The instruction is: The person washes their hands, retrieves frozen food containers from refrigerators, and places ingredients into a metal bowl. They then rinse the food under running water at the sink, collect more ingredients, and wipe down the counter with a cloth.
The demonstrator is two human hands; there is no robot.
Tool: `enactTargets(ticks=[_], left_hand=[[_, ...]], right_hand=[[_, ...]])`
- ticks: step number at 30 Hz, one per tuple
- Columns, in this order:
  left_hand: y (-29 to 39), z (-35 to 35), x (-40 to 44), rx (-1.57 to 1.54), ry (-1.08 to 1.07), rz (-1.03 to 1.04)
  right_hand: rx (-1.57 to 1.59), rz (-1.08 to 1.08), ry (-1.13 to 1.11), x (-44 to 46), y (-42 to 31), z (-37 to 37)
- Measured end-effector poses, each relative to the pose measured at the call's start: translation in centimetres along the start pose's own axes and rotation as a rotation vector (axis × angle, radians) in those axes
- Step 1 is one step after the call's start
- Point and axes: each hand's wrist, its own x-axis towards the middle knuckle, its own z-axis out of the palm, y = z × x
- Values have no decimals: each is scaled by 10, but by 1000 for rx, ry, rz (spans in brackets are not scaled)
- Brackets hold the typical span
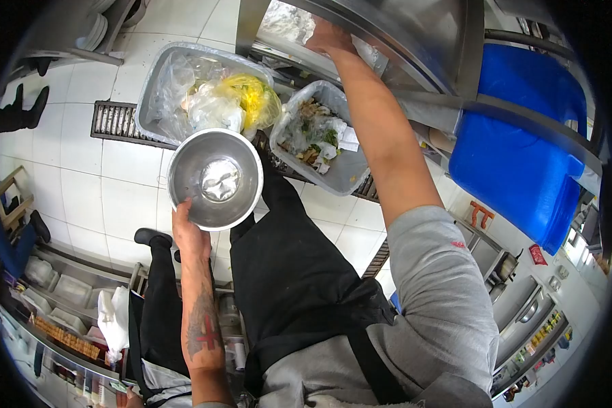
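My left hand (pixel 192 234) grips a steel mixing bowl (pixel 183 170) by its near rim, thumb over the edge. The bowl is tilted toward me; its shiny inside shows only reflections. My right arm stretches up to a steel-framed opening, where my right hand (pixel 328 39) reaches into a white powdery heap (pixel 287 24) that looks like flour. Its fingers are mostly hidden there. Just beyond the bowl stands a grey bin (pixel 143 102) lined with clear plastic, holding a yellow bag (pixel 255 98). A second bin (pixel 343 175) beside it contains food scraps and paper.
A big blue plastic container (pixel 523 143) sits at right behind a steel rail. Metal floor grates (pixel 115 121) run under the bins across the white tiles. Close on my left stands another person in black trousers (pixel 163 299), near a counter with trays (pixel 71 291).
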Motion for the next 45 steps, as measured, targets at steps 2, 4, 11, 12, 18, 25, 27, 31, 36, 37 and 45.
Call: enactTargets(ticks=[2, 4, 11, 12, 18, 25, 27, 31, 36, 37, 45], left_hand=[[1, 4, -5, 1, -12, -7], [0, 8, -5, -10, -27, -11], [-4, 8, -4, -33, -37, -15], [-4, 8, -3, -42, -38, -12], [2, 16, 4, -38, -22, 31], [63, 100, 8, 1144, -197, 1116], [72, 114, 31, 1248, -302, 1213], [79, 108, 74, 1692, 11, 1496], [77, 101, 63, 1637, -79, 1477], [76, 101, 62, 1640, -80, 1478], [69, 111, 61, 1390, -65, 1380]], right_hand=[[-23, 48, -89, 4, 9, -5], [-9, 69, -79, 4, 28, -8], [60, 188, 157, -19, 84, 19], [49, 217, 151, -23, 83, 21], [202, 257, -92, -32, 128, 43], [2154, 516, 218, -48, 63, -1], [2125, 528, 210, -41, 63, 8], [1732, 450, 286, -30, 61, 18], [997, 223, 479, -18, 63, 28], [886, 186, 509, -16, 62, 29], [373, 170, 360, -9, 87, 19]])
